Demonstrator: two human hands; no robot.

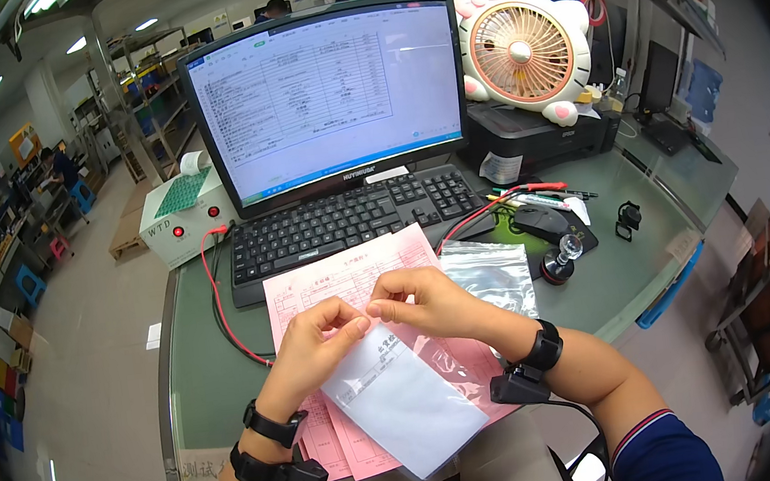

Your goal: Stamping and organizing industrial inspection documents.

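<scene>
A transparent plastic bag (414, 413) with a printed white sheet inside hangs slanted over the front edge of the desk. My left hand (314, 345) pinches its top edge between thumb and forefinger. Close beside it, my right hand (420, 301) pinches the same edge, and the fingertips of both hands nearly meet. Beneath the bag lie pink printed forms (314, 282), partly covered by my hands and the bag. More transparent bags (493, 274) lie flat just beyond my right hand. Both wrists wear black straps with small devices.
Behind the forms stand a black keyboard (336, 229) and a lit monitor (331, 104). A white box (184, 211) with red and black leads sits at left. On the right are a mouse (539, 220), pens, a glass-topped knob (559, 263), a printer (535, 140) and a fan (523, 54).
</scene>
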